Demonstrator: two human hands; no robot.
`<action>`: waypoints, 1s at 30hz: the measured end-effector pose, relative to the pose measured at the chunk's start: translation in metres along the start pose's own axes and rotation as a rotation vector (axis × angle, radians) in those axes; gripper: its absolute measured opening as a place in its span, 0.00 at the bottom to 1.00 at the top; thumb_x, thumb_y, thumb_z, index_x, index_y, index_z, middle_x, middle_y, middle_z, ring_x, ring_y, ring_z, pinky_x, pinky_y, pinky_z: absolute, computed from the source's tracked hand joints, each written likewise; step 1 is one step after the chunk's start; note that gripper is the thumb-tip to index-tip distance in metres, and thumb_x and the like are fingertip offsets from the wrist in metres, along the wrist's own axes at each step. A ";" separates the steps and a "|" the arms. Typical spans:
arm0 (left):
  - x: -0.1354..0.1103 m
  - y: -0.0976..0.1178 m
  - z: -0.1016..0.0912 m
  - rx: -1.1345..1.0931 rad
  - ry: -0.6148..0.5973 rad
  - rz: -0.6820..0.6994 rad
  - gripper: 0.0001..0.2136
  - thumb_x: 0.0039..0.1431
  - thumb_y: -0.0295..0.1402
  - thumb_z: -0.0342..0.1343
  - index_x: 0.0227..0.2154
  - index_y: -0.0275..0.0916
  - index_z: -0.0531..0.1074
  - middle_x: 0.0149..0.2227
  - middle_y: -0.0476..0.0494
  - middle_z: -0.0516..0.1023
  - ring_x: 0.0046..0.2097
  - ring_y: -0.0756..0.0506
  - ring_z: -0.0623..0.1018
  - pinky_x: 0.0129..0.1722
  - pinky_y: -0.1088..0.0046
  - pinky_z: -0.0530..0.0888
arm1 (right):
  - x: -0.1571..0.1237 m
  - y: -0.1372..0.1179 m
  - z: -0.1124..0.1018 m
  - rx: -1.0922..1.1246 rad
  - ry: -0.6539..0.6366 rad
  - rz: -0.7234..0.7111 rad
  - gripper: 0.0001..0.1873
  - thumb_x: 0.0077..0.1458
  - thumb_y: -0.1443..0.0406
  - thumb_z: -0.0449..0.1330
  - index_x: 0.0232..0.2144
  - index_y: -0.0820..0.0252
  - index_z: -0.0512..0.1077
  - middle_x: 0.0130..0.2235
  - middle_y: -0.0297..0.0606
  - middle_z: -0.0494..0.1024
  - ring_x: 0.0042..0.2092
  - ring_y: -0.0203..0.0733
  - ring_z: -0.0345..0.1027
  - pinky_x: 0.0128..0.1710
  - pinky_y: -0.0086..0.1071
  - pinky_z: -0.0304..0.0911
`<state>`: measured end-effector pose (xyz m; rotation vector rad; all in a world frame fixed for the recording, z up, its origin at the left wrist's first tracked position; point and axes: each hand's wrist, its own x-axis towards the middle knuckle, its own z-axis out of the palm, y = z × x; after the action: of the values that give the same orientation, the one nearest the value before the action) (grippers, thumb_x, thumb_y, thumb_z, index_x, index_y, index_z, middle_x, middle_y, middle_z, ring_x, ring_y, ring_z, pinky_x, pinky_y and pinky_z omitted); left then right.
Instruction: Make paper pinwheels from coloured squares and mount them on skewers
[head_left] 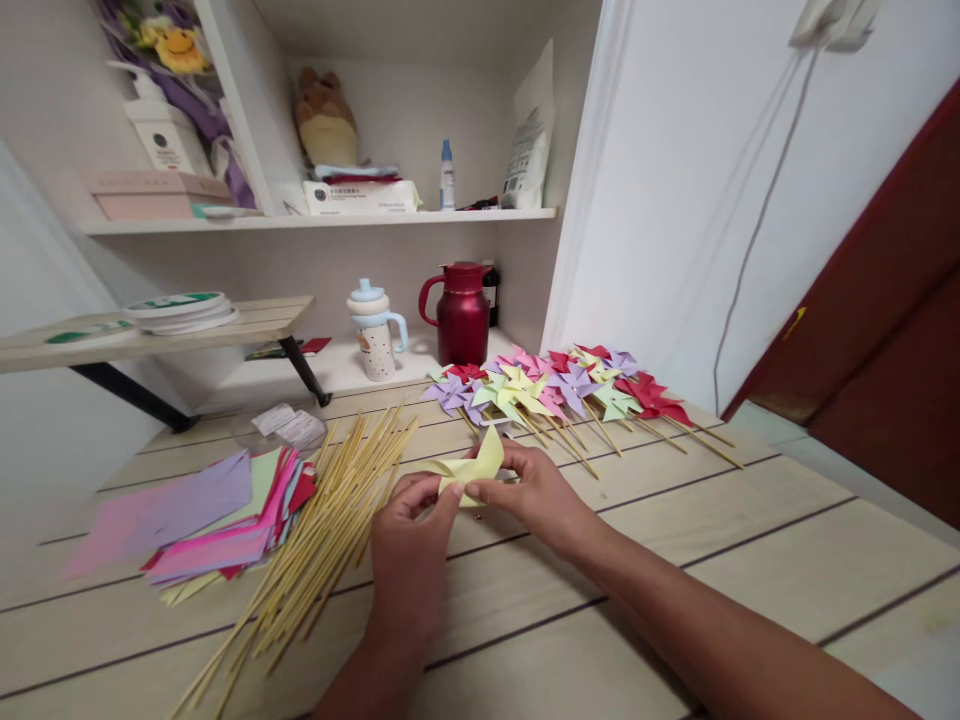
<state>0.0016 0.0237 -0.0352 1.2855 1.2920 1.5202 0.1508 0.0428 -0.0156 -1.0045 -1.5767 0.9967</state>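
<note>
Both my hands pinch a pale yellow folded paper [474, 465] just above the wooden table [750, 540]. My left hand [411, 545] grips its near left edge with thumb and fingers closed. My right hand [536, 495] holds the right side, fingers curled over the paper. A heap of thin bamboo sticks [322, 520] lies just left of my left hand. Behind the paper, a row of finished paper pinwheels [559, 390] on sticks lies across the table in red, pink, purple and green.
A stack of coloured paper sheets [202, 515] lies at the left. A red thermos jug [463, 312] and a spotted sippy cup [375, 330] stand on a low white shelf. Higher shelves carry bottles and boxes. White wall on the right.
</note>
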 end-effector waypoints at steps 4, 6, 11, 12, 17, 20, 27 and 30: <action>0.000 0.004 0.001 -0.049 -0.005 -0.078 0.07 0.46 0.36 0.65 0.24 0.38 0.78 0.28 0.49 0.76 0.32 0.48 0.73 0.32 0.76 0.67 | -0.001 0.002 -0.001 0.026 -0.019 0.010 0.05 0.47 0.66 0.65 0.30 0.58 0.80 0.37 0.37 0.79 0.42 0.46 0.72 0.45 0.36 0.64; 0.000 0.005 0.001 -0.061 -0.018 -0.118 0.07 0.45 0.36 0.66 0.24 0.37 0.78 0.27 0.49 0.76 0.31 0.48 0.73 0.31 0.76 0.67 | -0.001 0.002 -0.002 0.006 -0.024 0.004 0.06 0.47 0.66 0.64 0.31 0.58 0.80 0.37 0.37 0.80 0.42 0.46 0.72 0.45 0.35 0.64; -0.001 0.002 0.002 -0.124 -0.013 -0.172 0.08 0.44 0.36 0.67 0.26 0.37 0.78 0.28 0.47 0.79 0.32 0.48 0.75 0.31 0.76 0.68 | -0.001 0.000 -0.002 -0.094 -0.006 -0.039 0.05 0.49 0.66 0.63 0.30 0.58 0.79 0.37 0.37 0.80 0.41 0.46 0.71 0.44 0.35 0.64; -0.001 0.002 0.002 -0.134 -0.012 -0.177 0.08 0.43 0.36 0.67 0.26 0.37 0.79 0.29 0.47 0.80 0.32 0.48 0.76 0.31 0.76 0.69 | -0.001 -0.001 -0.002 -0.104 -0.004 -0.051 0.05 0.49 0.66 0.63 0.30 0.58 0.79 0.37 0.37 0.80 0.41 0.45 0.71 0.43 0.35 0.64; 0.001 0.004 0.004 -0.197 -0.006 -0.217 0.10 0.42 0.35 0.67 0.29 0.37 0.79 0.30 0.46 0.82 0.33 0.46 0.79 0.34 0.74 0.72 | -0.002 0.001 -0.001 -0.126 0.011 -0.079 0.04 0.49 0.66 0.64 0.30 0.58 0.79 0.38 0.37 0.80 0.41 0.46 0.71 0.43 0.35 0.64; 0.000 0.007 0.005 -0.229 0.032 -0.212 0.13 0.40 0.34 0.68 0.31 0.37 0.78 0.30 0.45 0.83 0.33 0.46 0.79 0.34 0.73 0.73 | -0.002 0.000 -0.001 -0.122 0.027 -0.061 0.05 0.49 0.67 0.64 0.30 0.58 0.79 0.38 0.38 0.80 0.41 0.46 0.71 0.42 0.35 0.64; 0.002 0.005 0.002 -0.098 -0.001 -0.149 0.08 0.44 0.35 0.66 0.27 0.37 0.80 0.36 0.43 0.82 0.39 0.43 0.79 0.41 0.69 0.72 | -0.002 -0.003 0.000 -0.135 0.034 -0.077 0.05 0.49 0.67 0.64 0.31 0.58 0.79 0.38 0.38 0.80 0.42 0.46 0.71 0.44 0.36 0.64; 0.004 0.003 -0.001 0.012 0.000 -0.041 0.07 0.45 0.36 0.65 0.25 0.38 0.81 0.41 0.41 0.79 0.45 0.41 0.76 0.46 0.68 0.70 | -0.002 -0.004 0.000 -0.141 0.036 -0.092 0.04 0.49 0.66 0.64 0.29 0.57 0.79 0.37 0.36 0.81 0.40 0.46 0.71 0.44 0.36 0.64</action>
<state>0.0002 0.0263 -0.0317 1.2592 1.3216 1.4857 0.1506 0.0393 -0.0126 -1.0302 -1.6666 0.8092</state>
